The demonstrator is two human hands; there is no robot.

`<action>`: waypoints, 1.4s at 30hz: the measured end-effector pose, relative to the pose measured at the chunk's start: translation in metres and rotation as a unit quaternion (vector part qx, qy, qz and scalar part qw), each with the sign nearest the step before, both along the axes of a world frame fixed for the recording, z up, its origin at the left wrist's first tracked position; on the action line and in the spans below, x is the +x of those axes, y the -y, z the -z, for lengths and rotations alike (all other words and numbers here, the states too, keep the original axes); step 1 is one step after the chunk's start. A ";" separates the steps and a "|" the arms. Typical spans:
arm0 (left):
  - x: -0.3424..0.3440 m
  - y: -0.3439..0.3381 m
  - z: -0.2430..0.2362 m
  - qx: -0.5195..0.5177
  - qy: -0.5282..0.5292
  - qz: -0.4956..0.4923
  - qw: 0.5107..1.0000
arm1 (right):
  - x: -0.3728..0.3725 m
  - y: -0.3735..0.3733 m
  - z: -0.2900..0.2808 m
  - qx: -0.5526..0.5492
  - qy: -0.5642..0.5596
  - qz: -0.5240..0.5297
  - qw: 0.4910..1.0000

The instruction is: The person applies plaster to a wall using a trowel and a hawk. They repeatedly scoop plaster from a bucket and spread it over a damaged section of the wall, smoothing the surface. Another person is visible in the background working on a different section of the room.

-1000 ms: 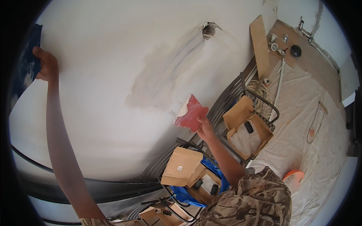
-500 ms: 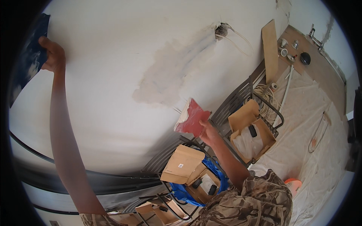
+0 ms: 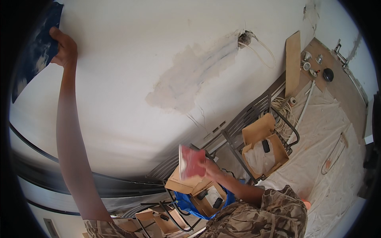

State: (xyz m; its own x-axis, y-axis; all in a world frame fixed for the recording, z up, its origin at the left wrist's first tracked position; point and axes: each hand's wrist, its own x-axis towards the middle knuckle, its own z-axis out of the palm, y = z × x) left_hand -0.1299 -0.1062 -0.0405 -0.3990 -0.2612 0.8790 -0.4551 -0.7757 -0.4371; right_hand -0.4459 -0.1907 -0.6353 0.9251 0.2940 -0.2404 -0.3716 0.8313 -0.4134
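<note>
High at the left, my left hand (image 3: 66, 47) grips the edge of a dark blue panel (image 3: 37, 51) smeared with white; most of its fingers are hidden behind it. My right hand (image 3: 211, 169), slightly blurred, is closed round a red, flat, square-bladed putty spreader (image 3: 193, 163) with white paste along its left edge. The spreader is held off the wall, in front of a cardboard box's raised flap. On the white wall (image 3: 119, 75) is a beige patch (image 3: 178, 79) of filler, running up to a hole (image 3: 245, 39) with loose cables.
Metal chairs stand along the wall, carrying open cardboard boxes (image 3: 265, 156) and a blue bag (image 3: 184, 204). Behind them lie coiled cable (image 3: 283, 117) and a leaning board (image 3: 293, 63). Plastic sheeting (image 3: 313, 158) covers the floor; lamp fittings and a black round object (image 3: 328, 74) lie at the far right.
My right hand and the spreader have moved down and left, away from below the filler patch. The view has shifted a little; my left hand still grips the blue panel.
</note>
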 end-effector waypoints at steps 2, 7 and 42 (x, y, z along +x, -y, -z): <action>0.000 -0.018 0.006 0.008 0.014 -0.044 0.999 | 0.037 0.042 -0.094 -0.222 0.062 0.119 0.966; -0.006 -0.008 0.000 0.035 0.078 -0.117 0.989 | 0.184 0.109 -0.167 -0.401 0.202 0.556 0.700; 0.001 0.001 0.009 -0.060 -0.079 0.101 0.990 | 0.225 0.163 -0.217 -0.621 0.259 0.628 0.391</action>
